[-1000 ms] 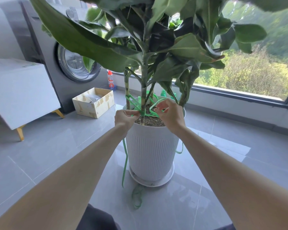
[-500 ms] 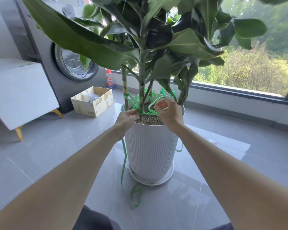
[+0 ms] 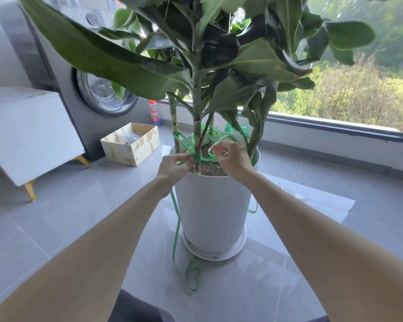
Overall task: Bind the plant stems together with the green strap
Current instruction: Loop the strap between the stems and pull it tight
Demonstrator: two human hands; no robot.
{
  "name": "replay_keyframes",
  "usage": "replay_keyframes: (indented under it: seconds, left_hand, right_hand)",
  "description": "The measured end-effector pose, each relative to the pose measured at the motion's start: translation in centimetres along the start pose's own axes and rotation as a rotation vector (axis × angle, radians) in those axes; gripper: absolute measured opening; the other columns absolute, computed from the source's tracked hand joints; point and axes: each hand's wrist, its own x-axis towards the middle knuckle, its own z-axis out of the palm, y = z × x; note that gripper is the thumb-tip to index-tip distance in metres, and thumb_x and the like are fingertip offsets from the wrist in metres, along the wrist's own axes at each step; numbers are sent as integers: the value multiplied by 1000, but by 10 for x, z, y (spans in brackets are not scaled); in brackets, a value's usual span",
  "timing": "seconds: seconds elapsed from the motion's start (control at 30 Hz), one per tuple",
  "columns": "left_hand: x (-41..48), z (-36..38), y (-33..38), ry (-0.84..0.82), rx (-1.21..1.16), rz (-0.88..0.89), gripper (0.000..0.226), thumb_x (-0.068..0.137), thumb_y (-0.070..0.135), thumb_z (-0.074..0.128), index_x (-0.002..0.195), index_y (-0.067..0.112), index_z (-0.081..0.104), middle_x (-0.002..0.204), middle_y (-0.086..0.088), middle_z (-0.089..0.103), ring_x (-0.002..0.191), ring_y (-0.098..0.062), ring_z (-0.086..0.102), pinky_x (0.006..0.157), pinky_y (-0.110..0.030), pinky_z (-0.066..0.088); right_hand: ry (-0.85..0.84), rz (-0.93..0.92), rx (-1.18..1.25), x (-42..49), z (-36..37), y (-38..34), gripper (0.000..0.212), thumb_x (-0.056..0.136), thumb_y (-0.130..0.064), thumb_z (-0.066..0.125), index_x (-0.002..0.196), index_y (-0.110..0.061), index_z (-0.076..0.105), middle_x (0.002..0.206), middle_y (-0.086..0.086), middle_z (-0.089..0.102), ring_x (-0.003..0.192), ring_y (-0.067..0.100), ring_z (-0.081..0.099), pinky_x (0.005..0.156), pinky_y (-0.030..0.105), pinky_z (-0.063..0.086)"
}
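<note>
We counted four stems [image 3: 175,126] in one white pot [image 3: 212,210]. One green strap [image 3: 197,158] wrapped the middle stem [image 3: 196,126], its tail trailing over the rim [image 3: 219,178] onto the tiles [image 3: 79,217]. Our left hand [image 3: 175,165] and right hand [image 3: 233,159] each pinched it; one box [image 3: 130,144] stood well apart.

Green strap [image 3: 184,145]; white ribbed pot [image 3: 213,212]; dark green leaves [image 3: 116,63]; grey tiles [image 3: 79,205].

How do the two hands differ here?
The left hand pinches the green strap right at the front stem; the right hand pinches a loose loop away from it. The left hand is left of that stem, the right hand right of it. Both pinch the strap.
</note>
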Motion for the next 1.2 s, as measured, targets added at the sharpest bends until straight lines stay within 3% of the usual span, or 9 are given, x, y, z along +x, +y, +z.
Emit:
replay_keyframes:
  seconds: [0.1, 0.23, 0.4, 0.7, 0.87, 1.0, 1.07, 1.2]
  left_hand:
    - [2, -2, 0, 58, 1, -13, 30, 85, 19, 69, 114, 11, 68, 130, -6, 59, 125, -19, 50, 96, -23, 37]
    - [4, -4, 1, 119, -10, -17, 30, 81, 20, 73, 108, 8, 69, 118, -7, 65, 106, -15, 57, 88, -23, 40]
    - [9, -9, -1, 2, 19, -25, 44, 83, 23, 70, 122, 6, 58, 115, -10, 63, 101, -15, 58, 83, -22, 41]
    - [14, -15, -6, -136, 105, -85, 53, 86, 36, 64, 128, 6, 49, 120, -15, 61, 118, -21, 53, 88, -27, 36]
    - [14, -15, -4, -176, 95, -105, 55, 88, 33, 61, 133, 4, 46, 126, -16, 58, 119, -19, 50, 92, -26, 33]
    - [14, -15, -4, -183, 91, -111, 56, 88, 33, 61, 133, 4, 45, 126, -16, 58, 113, -16, 49, 92, -26, 33]
    - [15, -15, -5, -167, 86, -113, 57, 87, 34, 63, 133, 4, 45, 123, -15, 60, 114, -18, 51, 91, -27, 34]
    - [17, -16, -6, -125, 71, -108, 59, 83, 35, 68, 131, 7, 46, 121, -15, 61, 117, -23, 53, 89, -28, 37]
  right_hand:
    - [-22, -20, -15, 6, 2, 0, 22, 94, -8, 55, 109, -14, 70, 112, -1, 68, 98, 13, 61, 89, 26, 50]
    - [-9, -15, -17, 12, 4, 2, 20, 92, -8, 58, 106, -13, 71, 110, 0, 69, 86, 6, 55, 82, 18, 45]
    - [-40, -8, -8, 17, 8, 3, 20, 89, -6, 61, 102, -15, 74, 107, 0, 69, 83, 8, 52, 75, 17, 40]
    - [-179, -69, -15, 21, 11, -2, 30, 82, -7, 72, 110, -17, 70, 110, 0, 68, 68, -3, 45, 78, 21, 39]
    - [-224, -82, -25, 25, 18, 0, 30, 83, -20, 72, 113, -18, 69, 112, 0, 68, 72, 4, 47, 79, 25, 39]
    - [-250, -107, -49, 24, 24, 1, 19, 86, -26, 68, 105, -21, 68, 107, -2, 69, 96, 19, 60, 86, 39, 51]
    - [-262, -119, -61, 23, 23, 1, 8, 88, -27, 66, 95, -26, 62, 106, -1, 67, 95, 21, 58, 83, 41, 51]
    - [-258, -189, -90, 21, 17, 4, 10, 89, -28, 65, 89, -23, 57, 106, 1, 66, 79, 18, 47, 70, 33, 42]
